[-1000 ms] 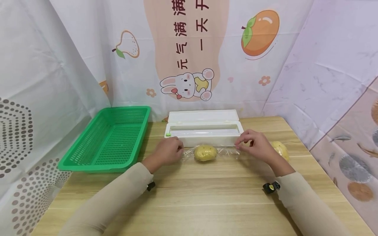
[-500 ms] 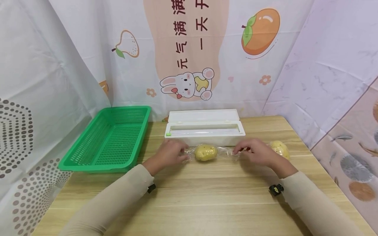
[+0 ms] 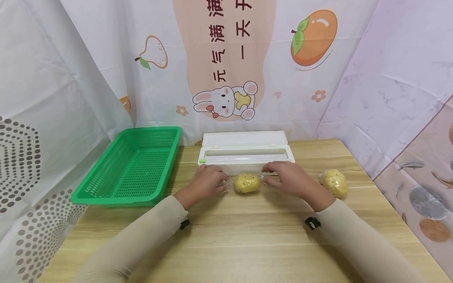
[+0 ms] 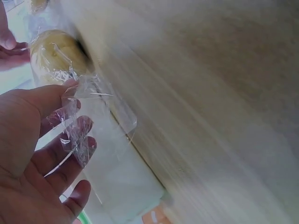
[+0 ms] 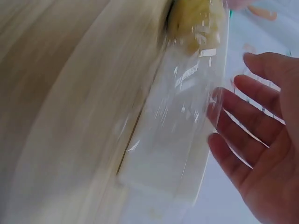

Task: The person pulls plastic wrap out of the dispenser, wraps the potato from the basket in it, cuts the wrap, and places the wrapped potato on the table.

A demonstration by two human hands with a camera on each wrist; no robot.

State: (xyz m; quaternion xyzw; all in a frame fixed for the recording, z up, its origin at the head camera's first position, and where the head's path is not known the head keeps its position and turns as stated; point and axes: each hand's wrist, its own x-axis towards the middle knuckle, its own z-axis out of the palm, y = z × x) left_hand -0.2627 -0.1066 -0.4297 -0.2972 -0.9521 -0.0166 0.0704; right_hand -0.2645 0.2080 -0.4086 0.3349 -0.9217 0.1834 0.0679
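A yellow potato (image 3: 247,183) under clear plastic wrap (image 4: 100,105) lies on the table in front of the white cling-film box (image 3: 245,169). My left hand (image 3: 208,182) is at the wrap's left end; in the left wrist view its loosely bent fingers lie behind the film and touch it. To the potato's right is my right hand (image 3: 288,179), whose spread, slightly bent fingers touch the film's edge in the right wrist view. The box lid (image 3: 245,138) is raised, and a film roll (image 3: 245,158) shows inside.
A second wrapped potato (image 3: 334,182) sits to the right, beyond my right hand. On the left stands a green plastic basket (image 3: 166,169) with perforated sides. A printed curtain (image 3: 155,98) hangs behind the wooden table (image 3: 244,243).
My right hand has let go of the film's right end and moved left, close to the potato. My left hand has shifted slightly and its fingers have loosened. The potato stays put.
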